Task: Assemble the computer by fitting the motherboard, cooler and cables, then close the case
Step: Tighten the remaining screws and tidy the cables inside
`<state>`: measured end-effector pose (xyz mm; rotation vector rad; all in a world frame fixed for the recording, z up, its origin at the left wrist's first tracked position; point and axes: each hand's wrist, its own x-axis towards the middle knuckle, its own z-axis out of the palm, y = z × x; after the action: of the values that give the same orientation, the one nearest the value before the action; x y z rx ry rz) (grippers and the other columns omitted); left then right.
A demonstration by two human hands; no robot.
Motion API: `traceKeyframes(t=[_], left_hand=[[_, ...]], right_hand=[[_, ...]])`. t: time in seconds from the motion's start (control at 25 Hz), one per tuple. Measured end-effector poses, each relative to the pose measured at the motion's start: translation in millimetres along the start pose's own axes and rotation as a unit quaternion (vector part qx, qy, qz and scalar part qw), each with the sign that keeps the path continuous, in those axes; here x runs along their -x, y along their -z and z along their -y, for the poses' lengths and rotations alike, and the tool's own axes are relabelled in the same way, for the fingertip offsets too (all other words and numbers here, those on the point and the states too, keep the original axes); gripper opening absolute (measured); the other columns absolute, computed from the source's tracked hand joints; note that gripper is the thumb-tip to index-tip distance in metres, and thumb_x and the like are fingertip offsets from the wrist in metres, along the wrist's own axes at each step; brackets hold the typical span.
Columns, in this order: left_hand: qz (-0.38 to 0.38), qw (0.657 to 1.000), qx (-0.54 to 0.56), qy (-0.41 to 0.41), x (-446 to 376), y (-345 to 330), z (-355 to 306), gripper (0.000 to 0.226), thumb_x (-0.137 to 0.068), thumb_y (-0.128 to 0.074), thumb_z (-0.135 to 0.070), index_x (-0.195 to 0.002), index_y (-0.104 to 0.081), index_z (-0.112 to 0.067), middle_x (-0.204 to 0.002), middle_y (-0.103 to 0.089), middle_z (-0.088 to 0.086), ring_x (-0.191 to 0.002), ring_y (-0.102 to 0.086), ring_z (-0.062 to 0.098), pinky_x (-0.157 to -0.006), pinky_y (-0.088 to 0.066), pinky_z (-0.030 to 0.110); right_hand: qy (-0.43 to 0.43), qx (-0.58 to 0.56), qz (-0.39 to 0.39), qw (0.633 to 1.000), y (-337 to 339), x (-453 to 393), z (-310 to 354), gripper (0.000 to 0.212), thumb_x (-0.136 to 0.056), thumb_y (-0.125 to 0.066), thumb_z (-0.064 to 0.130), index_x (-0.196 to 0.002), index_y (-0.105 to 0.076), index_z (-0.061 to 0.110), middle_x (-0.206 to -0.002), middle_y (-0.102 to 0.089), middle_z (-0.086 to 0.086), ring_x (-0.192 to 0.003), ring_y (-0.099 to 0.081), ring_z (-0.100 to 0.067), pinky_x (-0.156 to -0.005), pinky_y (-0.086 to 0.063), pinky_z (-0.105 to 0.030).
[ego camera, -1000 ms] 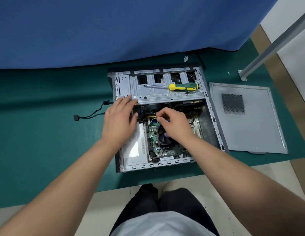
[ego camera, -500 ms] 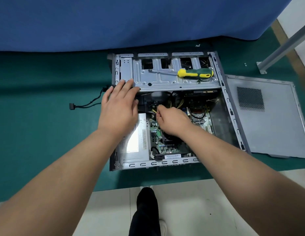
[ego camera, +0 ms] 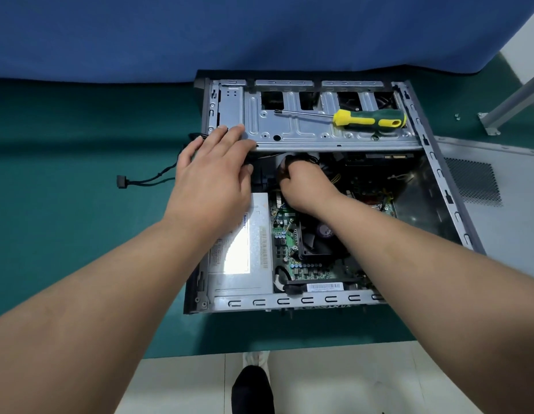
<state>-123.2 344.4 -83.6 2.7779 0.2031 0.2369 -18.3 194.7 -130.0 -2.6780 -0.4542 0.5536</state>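
The open computer case (ego camera: 292,301) lies on its side on a green mat. Inside it sit the green motherboard (ego camera: 285,234), the black cooler (ego camera: 315,243) and the silver power supply (ego camera: 247,249). My left hand (ego camera: 212,177) rests flat, fingers straight, on the near left corner of the grey drive cage (ego camera: 304,127). My right hand (ego camera: 304,186) reaches under the cage's edge, its fingers curled round a bundle of black cables (ego camera: 285,167) above the motherboard. My fingertips are hidden among the wires.
A yellow and green screwdriver (ego camera: 367,118) lies on the drive cage. The grey side panel (ego camera: 495,204) lies flat to the right of the case. A black cable with a connector (ego camera: 122,181) trails left on the mat. A metal leg (ego camera: 516,97) stands far right.
The camera has come closer to the case. My right hand has moved up and left from the motherboard's wires to the cable bundle under the cage. My left hand stays on the cage corner.
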Motion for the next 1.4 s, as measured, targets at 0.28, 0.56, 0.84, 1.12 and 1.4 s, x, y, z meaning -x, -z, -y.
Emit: traceKeyframes(t=[0.28,0.56,0.84,1.12,1.4], left_hand=[[-0.002,1.0,-0.003,-0.001,-2,0,2,0.043,-0.104,-0.047,-0.028,-0.147,-0.05,-0.033,-0.163,-0.034,-0.016,-0.154,-0.02,0.007,-0.124,-0.006,0.034],[-0.01,1.0,0.003,0.0,-4,-2,3,0.041,-0.105,-0.047,-0.031,-0.145,-0.051,-0.035,-0.162,-0.035,-0.019,-0.153,-0.02,0.005,-0.124,-0.006,0.032],[-0.007,1.0,0.006,-0.001,-5,-2,3,0.042,-0.105,-0.046,-0.031,-0.146,-0.051,-0.035,-0.162,-0.035,-0.018,-0.153,-0.02,0.005,-0.125,-0.006,0.033],[-0.005,1.0,0.007,0.0,-5,-1,2,0.042,-0.105,-0.047,-0.031,-0.146,-0.051,-0.036,-0.161,-0.035,-0.019,-0.153,-0.02,0.004,-0.124,-0.006,0.032],[-0.004,1.0,0.006,-0.001,-4,-1,2,0.042,-0.105,-0.046,-0.031,-0.146,-0.05,-0.036,-0.162,-0.035,-0.02,-0.152,-0.02,0.003,-0.124,-0.006,0.032]], right_hand=[[-0.062,0.052,0.024,0.996,-12,-47,22,0.046,-0.098,-0.051,0.028,-0.142,-0.054,0.015,-0.149,-0.051,-0.012,-0.136,-0.05,-0.032,-0.108,-0.043,-0.039],[-0.013,0.098,0.003,0.995,-21,-59,10,0.041,-0.095,-0.054,0.018,-0.136,-0.059,0.012,-0.143,-0.056,-0.014,-0.13,-0.054,-0.032,-0.103,-0.045,-0.035],[0.025,0.102,-0.003,0.995,-21,-60,7,0.042,-0.095,-0.051,0.019,-0.136,-0.059,0.012,-0.142,-0.057,-0.015,-0.129,-0.055,-0.033,-0.105,-0.045,-0.036],[0.027,0.115,0.034,0.992,-18,-68,9,0.046,-0.098,-0.053,0.025,-0.143,-0.055,0.016,-0.146,-0.054,-0.012,-0.132,-0.053,-0.03,-0.106,-0.046,-0.034],[0.035,0.122,0.044,0.991,-19,-72,7,0.047,-0.099,-0.052,0.025,-0.146,-0.052,0.016,-0.148,-0.053,-0.013,-0.132,-0.053,-0.031,-0.107,-0.046,-0.037]])
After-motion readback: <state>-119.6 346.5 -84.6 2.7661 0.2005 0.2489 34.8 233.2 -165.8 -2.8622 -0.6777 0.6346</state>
